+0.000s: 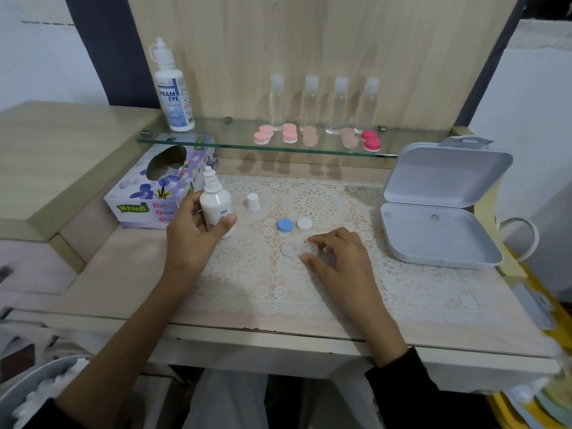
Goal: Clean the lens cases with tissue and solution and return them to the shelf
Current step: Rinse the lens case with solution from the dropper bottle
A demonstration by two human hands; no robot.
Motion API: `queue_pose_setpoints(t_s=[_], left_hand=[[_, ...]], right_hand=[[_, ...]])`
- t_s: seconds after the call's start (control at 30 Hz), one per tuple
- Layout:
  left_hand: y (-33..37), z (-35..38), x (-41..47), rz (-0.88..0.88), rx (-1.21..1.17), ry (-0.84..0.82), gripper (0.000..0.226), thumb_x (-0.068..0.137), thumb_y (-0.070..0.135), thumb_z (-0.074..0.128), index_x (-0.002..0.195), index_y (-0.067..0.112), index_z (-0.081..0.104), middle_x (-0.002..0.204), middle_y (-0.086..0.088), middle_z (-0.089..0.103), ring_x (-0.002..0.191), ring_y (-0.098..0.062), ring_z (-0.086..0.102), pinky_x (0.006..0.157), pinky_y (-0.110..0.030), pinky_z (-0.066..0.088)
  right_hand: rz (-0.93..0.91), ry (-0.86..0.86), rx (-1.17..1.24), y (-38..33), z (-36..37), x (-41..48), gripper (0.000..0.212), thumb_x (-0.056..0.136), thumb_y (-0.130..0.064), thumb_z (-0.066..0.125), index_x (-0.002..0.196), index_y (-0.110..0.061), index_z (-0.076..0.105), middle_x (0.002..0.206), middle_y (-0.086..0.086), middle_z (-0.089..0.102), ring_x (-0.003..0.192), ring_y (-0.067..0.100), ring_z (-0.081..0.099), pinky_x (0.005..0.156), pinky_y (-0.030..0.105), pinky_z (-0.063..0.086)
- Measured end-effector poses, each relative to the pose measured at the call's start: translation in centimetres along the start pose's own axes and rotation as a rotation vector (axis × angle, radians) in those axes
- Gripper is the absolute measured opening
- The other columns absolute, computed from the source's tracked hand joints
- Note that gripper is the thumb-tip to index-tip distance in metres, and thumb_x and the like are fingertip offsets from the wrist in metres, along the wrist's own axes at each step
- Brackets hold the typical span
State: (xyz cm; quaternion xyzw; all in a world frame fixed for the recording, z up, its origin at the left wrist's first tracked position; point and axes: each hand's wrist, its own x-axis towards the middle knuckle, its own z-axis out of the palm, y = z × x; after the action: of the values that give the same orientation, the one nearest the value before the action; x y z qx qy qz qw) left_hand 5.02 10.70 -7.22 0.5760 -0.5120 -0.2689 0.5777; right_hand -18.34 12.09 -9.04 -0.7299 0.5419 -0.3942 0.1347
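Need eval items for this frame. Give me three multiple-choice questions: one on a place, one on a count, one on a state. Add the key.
1. The loose small white cylindrical cap stands: A) on the floor B) on the white lace mat C) in a drawer.
2. How many clear plastic bottles stand on the glass shelf? A) two B) three C) four.
3. The left hand: A) grips the small white dropper bottle B) lies flat and empty C) is out of view.

Key:
1 B: it stands upright on the lace, right of the bottle.
2 C: four stand in a row at the back.
3 A: fingers and thumb curl round the bottle.
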Motion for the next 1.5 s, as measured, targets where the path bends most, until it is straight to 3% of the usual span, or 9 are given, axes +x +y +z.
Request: queue_pose_setpoints(t_s=[0.13, 0.27, 0.43, 0.63, 0.73, 0.83, 1.03, 1.23, 1.5], left_hand=[[0.2, 0.3, -0.7, -0.023, -0.086, 0.011, 0.059, 0.078, 0.01, 0.074, 0.128, 0.02, 0.046, 0.127, 0.0, 0.057, 0.115, -0.012, 0.056, 0.096, -0.025, 0.047], [0.7, 1.1, -2.6, -0.037, -0.158, 0.121, 0.069, 0.079, 0.009, 0.073, 0.138, 0.015, 0.038, 0.139, 0.001, 0.047, 0.126, -0.008, 0.046, 0.108, -0.029, 0.037], [1.8, 2.5, -5.4, 0.198, -0.062, 0.279, 0.058, 0.078, 0.009, 0.069, 0.129, 0.021, 0.046, 0.134, 0.006, 0.048, 0.125, -0.012, 0.046, 0.103, -0.028, 0.039], [2.4, 4.7, -4.3, 0.329, 0.062, -0.193, 0.032, 0.087, 0.004, 0.059, 0.115, 0.02, 0.06, 0.116, 0.007, 0.06, 0.113, -0.007, 0.055, 0.093, -0.02, 0.045], [1.6, 5.6, -2.4, 0.355, 0.248, -0.28, 0.037, 0.087, -0.009, 0.055, 0.112, 0.016, 0.065, 0.116, 0.005, 0.06, 0.11, -0.003, 0.054, 0.095, -0.019, 0.043], [0.8, 6.2, -0.8, 0.413, 0.423, -0.37, 0.038, 0.087, -0.01, 0.053, 0.116, 0.011, 0.065, 0.121, 0.0, 0.059, 0.114, -0.014, 0.053, 0.098, -0.027, 0.043], [0.5, 6.2, -0.1, 0.435, 0.561, -0.397, 0.028, 0.089, 0.003, 0.059, 0.114, 0.012, 0.067, 0.112, -0.001, 0.063, 0.105, -0.018, 0.057, 0.091, -0.033, 0.046], [1.5, 5.3, -0.5, 0.31, 0.366, -0.39, 0.028, 0.087, 0.003, 0.063, 0.113, 0.012, 0.067, 0.109, 0.002, 0.063, 0.094, -0.002, 0.058, 0.08, -0.006, 0.039], [1.6, 4.4, -2.1, 0.337, 0.267, -0.501, 0.035, 0.083, 0.003, 0.067, 0.114, 0.019, 0.065, 0.104, 0.01, 0.064, 0.098, 0.001, 0.057, 0.08, -0.012, 0.044]], right_hand=[[0.003, -0.009, 0.0, 0.0, 0.0, 0.0, 0.027, 0.084, -0.026, 0.072, 0.109, -0.015, 0.07, 0.094, -0.007, 0.054, 0.095, 0.009, 0.045, 0.079, 0.008, 0.03], [-0.002, 0.0, 0.012, 0.0, 0.0, -0.1, 0.026, 0.084, -0.027, 0.072, 0.108, -0.016, 0.07, 0.094, -0.008, 0.054, 0.094, 0.006, 0.044, 0.078, 0.007, 0.029], [0.01, -0.001, 0.01, -0.1, 0.1, 0.0, 0.026, 0.084, -0.028, 0.071, 0.108, -0.017, 0.07, 0.095, -0.008, 0.055, 0.094, 0.006, 0.044, 0.078, 0.007, 0.029], [0.009, 0.001, 0.002, -0.3, 0.0, -0.1, 0.027, 0.084, -0.028, 0.071, 0.109, -0.017, 0.069, 0.095, -0.009, 0.053, 0.095, 0.008, 0.044, 0.078, 0.009, 0.03], [0.015, 0.004, 0.012, -0.3, 0.0, -0.1, 0.027, 0.084, -0.027, 0.071, 0.108, -0.016, 0.07, 0.093, -0.01, 0.052, 0.094, 0.007, 0.043, 0.078, 0.007, 0.029], [0.011, -0.001, 0.01, -0.3, 0.0, 0.0, 0.027, 0.084, -0.027, 0.071, 0.108, -0.015, 0.07, 0.092, -0.01, 0.051, 0.094, 0.007, 0.042, 0.078, 0.006, 0.029], [0.009, -0.006, 0.009, -0.1, 0.0, 0.1, 0.028, 0.083, -0.025, 0.072, 0.108, -0.013, 0.07, 0.093, -0.007, 0.053, 0.095, 0.009, 0.043, 0.078, 0.006, 0.029], [0.006, -0.004, 0.009, -0.1, 0.0, 0.1, 0.027, 0.083, -0.024, 0.072, 0.108, -0.012, 0.071, 0.093, -0.005, 0.054, 0.096, 0.011, 0.045, 0.078, 0.007, 0.029], [-0.002, 0.007, 0.0, -0.1, 0.1, 0.1, 0.027, 0.083, -0.024, 0.073, 0.107, -0.012, 0.071, 0.093, -0.005, 0.054, 0.094, 0.011, 0.045, 0.079, 0.007, 0.03]])
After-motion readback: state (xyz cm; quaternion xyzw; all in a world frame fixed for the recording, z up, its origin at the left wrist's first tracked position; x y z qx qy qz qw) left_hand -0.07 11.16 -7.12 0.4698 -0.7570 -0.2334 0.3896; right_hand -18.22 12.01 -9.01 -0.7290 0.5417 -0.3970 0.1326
